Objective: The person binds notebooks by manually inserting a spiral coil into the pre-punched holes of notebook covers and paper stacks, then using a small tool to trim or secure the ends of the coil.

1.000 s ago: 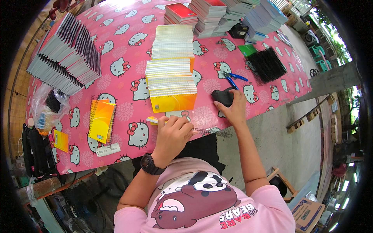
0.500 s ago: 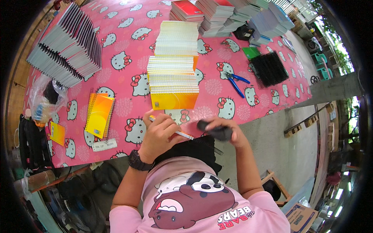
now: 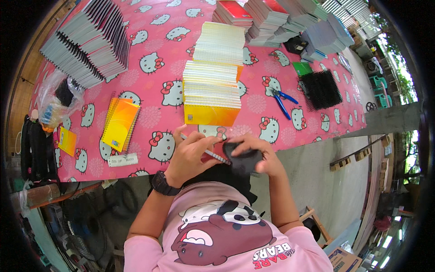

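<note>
Two hands are brought together at the near edge of a pink-covered table [image 3: 152, 118]. By the left hand [image 3: 190, 154], a thin notebook [image 3: 218, 157] is pinched between thumb and fingers, its narrow edge turned up. By the right hand [image 3: 260, 155], a soft-looking black object [image 3: 243, 158] is clasped close against the notebook's right end; whether the two are touching cannot be told. Left of the grip, yellow notebooks [image 3: 120, 124] with coils along their edges are laid, and are judged to be finished. Directly ahead of the grip, a long row of yellow-covered notebooks [image 3: 212, 114] is stood, on which no coils can be made out; most of the binding is thus judged to be left. Ahead and to the right, blue-handled pliers [image 3: 284, 104] and, farther out, a bundle of black coils [image 3: 321, 89] are placed, both unheld.
</note>
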Demonstrator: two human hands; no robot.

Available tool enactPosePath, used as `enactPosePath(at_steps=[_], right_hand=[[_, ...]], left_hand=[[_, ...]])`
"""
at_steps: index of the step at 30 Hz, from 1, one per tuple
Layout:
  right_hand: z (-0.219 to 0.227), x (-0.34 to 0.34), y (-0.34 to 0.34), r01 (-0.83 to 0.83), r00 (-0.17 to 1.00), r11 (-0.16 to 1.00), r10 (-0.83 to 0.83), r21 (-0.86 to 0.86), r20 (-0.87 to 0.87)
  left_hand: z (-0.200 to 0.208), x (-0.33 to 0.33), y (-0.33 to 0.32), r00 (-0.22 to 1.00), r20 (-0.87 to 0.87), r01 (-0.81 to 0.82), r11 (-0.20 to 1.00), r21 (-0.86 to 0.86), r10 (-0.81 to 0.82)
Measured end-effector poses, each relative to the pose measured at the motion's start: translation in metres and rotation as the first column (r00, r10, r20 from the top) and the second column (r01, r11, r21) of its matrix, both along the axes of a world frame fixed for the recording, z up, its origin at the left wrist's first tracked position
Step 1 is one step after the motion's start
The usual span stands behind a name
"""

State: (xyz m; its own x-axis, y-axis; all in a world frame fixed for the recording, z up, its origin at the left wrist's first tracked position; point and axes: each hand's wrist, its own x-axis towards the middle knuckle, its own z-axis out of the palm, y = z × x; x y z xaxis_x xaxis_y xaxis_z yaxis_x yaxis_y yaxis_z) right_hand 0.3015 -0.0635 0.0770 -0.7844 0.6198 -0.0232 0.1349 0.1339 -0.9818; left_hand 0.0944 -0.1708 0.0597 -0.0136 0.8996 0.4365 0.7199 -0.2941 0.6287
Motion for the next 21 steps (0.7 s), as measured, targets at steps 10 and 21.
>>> enactPosePath(at_steps=[10,21], right_hand=[[-0.008,-0.014,0.0,-0.041,0.994,0.997,0.033,-0.072,-0.103],[-0.005,-0.012,0.005,0.01,1.0,0.997,-0.011,-0.074,-0.008]], left_hand=[[-0.054,-0.013,-0.002,0.734,0.666,-0.07,0.991,-0.116,0.13],[-0.053,-0.001,-0.001,0.459,0.885,0.253,0.945,-0.209,0.073]])
